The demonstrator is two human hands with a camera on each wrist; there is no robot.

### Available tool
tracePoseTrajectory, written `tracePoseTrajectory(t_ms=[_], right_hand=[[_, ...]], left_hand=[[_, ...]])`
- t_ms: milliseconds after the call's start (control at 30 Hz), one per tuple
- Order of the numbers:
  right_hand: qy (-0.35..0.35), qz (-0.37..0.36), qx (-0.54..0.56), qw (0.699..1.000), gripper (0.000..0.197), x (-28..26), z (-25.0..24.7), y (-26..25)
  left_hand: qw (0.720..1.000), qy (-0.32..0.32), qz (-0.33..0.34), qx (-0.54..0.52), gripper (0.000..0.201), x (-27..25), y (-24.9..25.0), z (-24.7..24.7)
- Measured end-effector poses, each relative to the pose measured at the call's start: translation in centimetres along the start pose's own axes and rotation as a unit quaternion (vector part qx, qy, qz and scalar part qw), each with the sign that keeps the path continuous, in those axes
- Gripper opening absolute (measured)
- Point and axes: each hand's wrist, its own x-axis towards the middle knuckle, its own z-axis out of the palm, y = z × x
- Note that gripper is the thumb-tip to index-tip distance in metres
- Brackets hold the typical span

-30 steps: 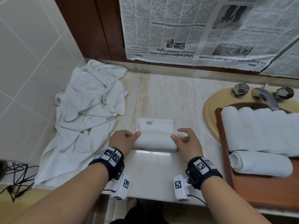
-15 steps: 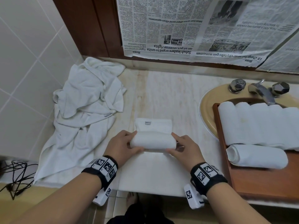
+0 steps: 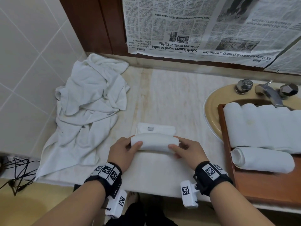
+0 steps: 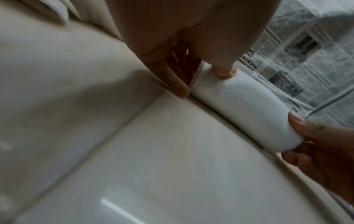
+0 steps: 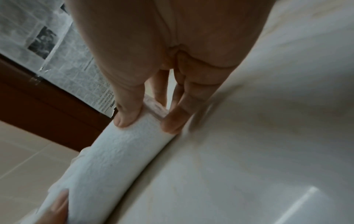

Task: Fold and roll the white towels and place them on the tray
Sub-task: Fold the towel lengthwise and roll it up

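A partly rolled white towel [image 3: 154, 141] lies across the marble counter, its flat unrolled end with a small label [image 3: 150, 128] just beyond the roll. My left hand [image 3: 128, 146] grips the roll's left end, thumb on top [image 4: 224, 72]. My right hand [image 3: 178, 148] grips the right end, thumb pressed on the roll [image 5: 126, 118]. The same roll [image 4: 245, 112] [image 5: 107, 163] fills both wrist views. At the right, a wooden tray [image 3: 263, 185] holds several rolled white towels [image 3: 263, 126], one lying crosswise [image 3: 262, 159] in front.
A heap of crumpled white towels [image 3: 88, 115] covers the counter's left side against the tiled wall. The tray rests over a tan sink [image 3: 211, 108] with a chrome tap [image 3: 267, 93]. Newspaper [image 3: 203, 26] covers the wall behind. Black cables [image 3: 17, 170] hang at the far left.
Both hands have shifted from pressing beside the roll to gripping its ends with thumbs on top. The roll has grown thicker and covers more of the flat part.
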Motion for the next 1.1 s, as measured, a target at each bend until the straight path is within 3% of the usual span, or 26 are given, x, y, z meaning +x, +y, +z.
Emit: tracePoseTrajectory(t_ms=[200,300,500,633,733,800,867,967,1033,1100], right_hand=[[0.032,0.063,0.046,0.996,0.014,1.1,0.1,-0.7],[0.056,0.078,0.058,0.994,0.025,1.8,0.3,-0.9],[0.116,0.095,0.088,0.985,0.042,3.7,1.1,-1.3],[0.15,0.054,0.044,0.986,0.023,3.9,1.7,-2.0],[0.164,0.009,0.008,0.986,0.004,3.7,1.9,-2.0],[0.165,0.0,0.011,0.986,0.009,3.4,1.9,-1.7],[0.149,0.0,0.038,0.988,0.018,2.7,1.7,-1.5],[0.104,-0.004,-0.004,0.995,0.042,1.6,1.5,-0.9],[0.077,-0.007,-0.053,0.996,0.063,0.9,1.3,-0.1],[0.062,-0.009,-0.076,0.995,0.072,0.3,1.1,0.6]], left_hand=[[0.998,-0.01,-0.032,0.055,0.051,2.0,1.3,-0.5],[0.996,-0.014,-0.062,0.062,0.066,3.2,2.0,-0.9],[0.986,-0.057,-0.104,0.115,0.075,6.4,3.5,-1.7],[0.987,-0.054,-0.1,0.111,0.069,7.5,4.4,-1.8],[0.995,0.015,-0.083,0.047,0.037,7.1,5.1,-1.9],[0.997,0.047,-0.042,0.032,0.023,6.4,5.3,-1.8],[0.997,0.063,-0.006,0.038,0.021,5.7,5.3,-1.6],[0.996,0.068,0.019,0.056,0.034,4.2,4.8,-1.5],[0.997,0.042,0.031,0.063,0.05,3.4,3.8,-1.4],[0.996,0.002,0.04,0.073,0.069,2.4,2.6,-1.4]])
